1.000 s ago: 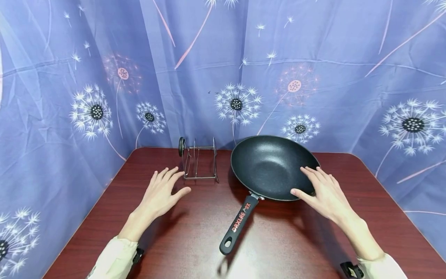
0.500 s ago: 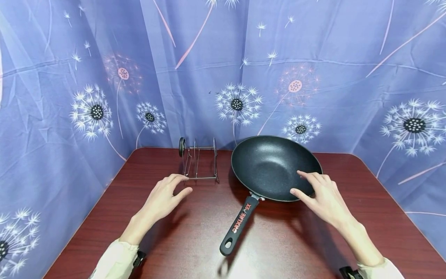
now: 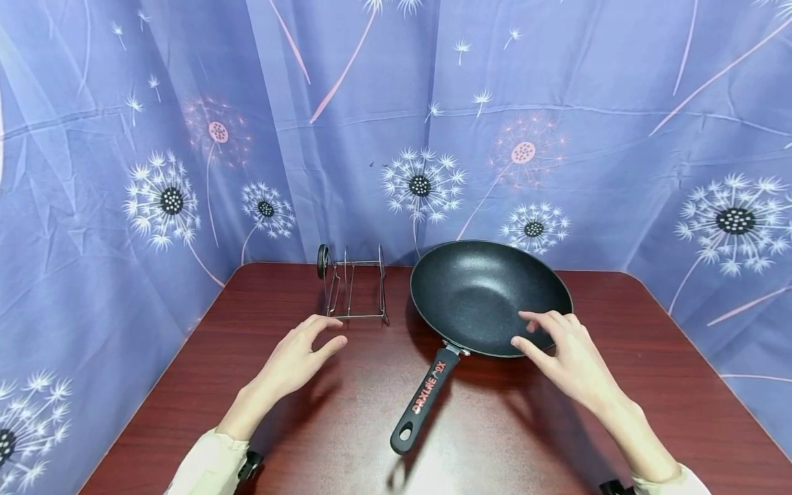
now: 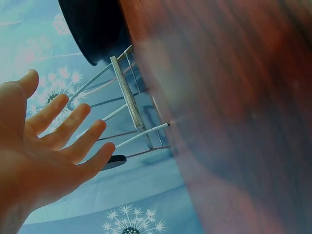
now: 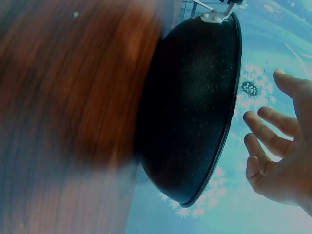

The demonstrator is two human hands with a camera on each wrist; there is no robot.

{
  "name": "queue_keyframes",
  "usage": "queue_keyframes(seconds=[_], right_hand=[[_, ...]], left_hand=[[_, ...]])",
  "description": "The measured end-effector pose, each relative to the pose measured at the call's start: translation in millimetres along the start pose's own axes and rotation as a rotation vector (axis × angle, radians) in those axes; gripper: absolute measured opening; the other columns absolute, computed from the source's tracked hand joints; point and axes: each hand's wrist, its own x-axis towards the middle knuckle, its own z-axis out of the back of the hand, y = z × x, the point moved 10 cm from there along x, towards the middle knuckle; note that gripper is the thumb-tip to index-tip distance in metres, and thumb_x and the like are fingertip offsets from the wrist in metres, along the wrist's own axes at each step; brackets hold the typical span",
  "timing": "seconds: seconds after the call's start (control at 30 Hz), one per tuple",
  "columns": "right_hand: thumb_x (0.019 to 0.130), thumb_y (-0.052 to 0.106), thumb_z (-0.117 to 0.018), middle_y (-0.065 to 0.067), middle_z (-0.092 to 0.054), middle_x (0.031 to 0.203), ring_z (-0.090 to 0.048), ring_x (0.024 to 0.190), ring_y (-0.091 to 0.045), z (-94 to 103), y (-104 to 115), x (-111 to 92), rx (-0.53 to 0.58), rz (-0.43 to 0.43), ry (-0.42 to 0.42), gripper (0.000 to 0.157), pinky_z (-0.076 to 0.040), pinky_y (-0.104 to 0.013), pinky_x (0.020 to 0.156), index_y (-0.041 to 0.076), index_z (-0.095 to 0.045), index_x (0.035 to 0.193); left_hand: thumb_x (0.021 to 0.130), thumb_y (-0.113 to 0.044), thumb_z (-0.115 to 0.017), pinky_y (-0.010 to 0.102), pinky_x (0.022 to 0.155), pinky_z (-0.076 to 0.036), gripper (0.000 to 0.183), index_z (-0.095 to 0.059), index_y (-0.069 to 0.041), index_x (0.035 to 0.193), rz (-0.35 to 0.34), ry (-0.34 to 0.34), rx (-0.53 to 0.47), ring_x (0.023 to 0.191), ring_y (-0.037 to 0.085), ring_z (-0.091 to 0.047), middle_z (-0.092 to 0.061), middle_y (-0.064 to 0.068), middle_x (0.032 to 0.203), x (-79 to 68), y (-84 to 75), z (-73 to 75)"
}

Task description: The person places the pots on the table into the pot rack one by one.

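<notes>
A black wok stands at the back of the table, right of centre, its long black handle pointing toward the front. Left of it is a small metal wire rack with a black round piece on its left end. My left hand hovers just in front of the rack, fingers spread and relaxed, holding nothing. Over the wok's near right rim hangs my right hand, its fingers loosely bent and empty. The right wrist view shows a gap between that hand and the wok's outer wall.
The dark red wooden table has rounded back corners. Behind and beside it hangs a blue curtain with a dandelion print, close to the wok's back rim.
Both hands' fingers have bent a little more and drawn slightly back toward the front. The left hand has also shifted slightly right. The wok and rack have stayed put.
</notes>
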Motion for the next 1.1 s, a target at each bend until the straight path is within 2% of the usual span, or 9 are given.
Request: queue_keyframes(seconds=[0.2, 0.4, 0.7, 0.9, 1.1], right_hand=[[0.087, 0.025, -0.077, 0.011, -0.059, 0.092, -0.047, 0.09, -0.01, -0.3, 5, -3, 0.015, -0.025, 0.008, 0.037, -0.042, -0.019, 0.076, 0.013, -0.068, 0.121], [0.089, 0.019, -0.075, 0.013, -0.059, 0.09, -0.054, 0.083, -0.006, -2.0, 8, -6, 0.091, -0.048, 0.013, 0.032, -0.045, -0.011, 0.073, 0.015, -0.067, 0.12], [0.094, 0.025, -0.07, 0.011, -0.062, 0.088, -0.059, 0.067, -0.004, -9.0, 5, -17, 0.182, -0.177, 0.077, 0.028, -0.047, -0.015, 0.064, 0.022, -0.065, 0.121], [0.095, 0.028, -0.068, 0.01, -0.065, 0.09, -0.057, 0.064, -0.005, -13.9, 11, -20, 0.216, -0.213, 0.107, 0.025, -0.046, -0.02, 0.059, 0.025, -0.065, 0.12], [0.096, 0.029, -0.067, 0.01, -0.067, 0.091, -0.057, 0.065, -0.005, -21.6, 20, -24, 0.259, -0.243, 0.144, 0.024, -0.047, -0.021, 0.06, 0.026, -0.064, 0.119]], left_hand=[[0.096, -0.056, -0.057, 0.048, 0.1, -0.047, 0.044, -0.063, -0.024, 0.126, 0.008, 0.013, -0.048, 0.123, 0.02, -0.059, -0.063, -0.008, 0.126, -1.1, -2.4, -3.7], [0.095, -0.057, -0.057, 0.046, 0.099, -0.048, 0.046, -0.063, -0.024, 0.126, 0.012, 0.046, -0.115, 0.122, 0.022, -0.06, -0.063, -0.007, 0.126, -0.5, -6.6, -9.4], [0.095, -0.051, -0.06, 0.049, 0.099, -0.048, 0.038, -0.063, -0.025, 0.122, 0.011, 0.083, -0.229, 0.116, 0.019, -0.062, -0.067, -0.005, 0.12, -1.3, -12.3, -20.3], [0.095, -0.049, -0.061, 0.044, 0.101, -0.047, 0.031, -0.063, -0.029, 0.119, 0.018, 0.125, -0.301, 0.112, 0.011, -0.062, -0.068, -0.009, 0.114, -3.5, -19.4, -27.2], [0.096, -0.048, -0.06, 0.037, 0.095, -0.05, 0.03, -0.063, -0.03, 0.12, -0.005, 0.151, -0.328, 0.105, 0.007, -0.065, -0.069, -0.013, 0.111, -3.7, -28.9, -32.3]])
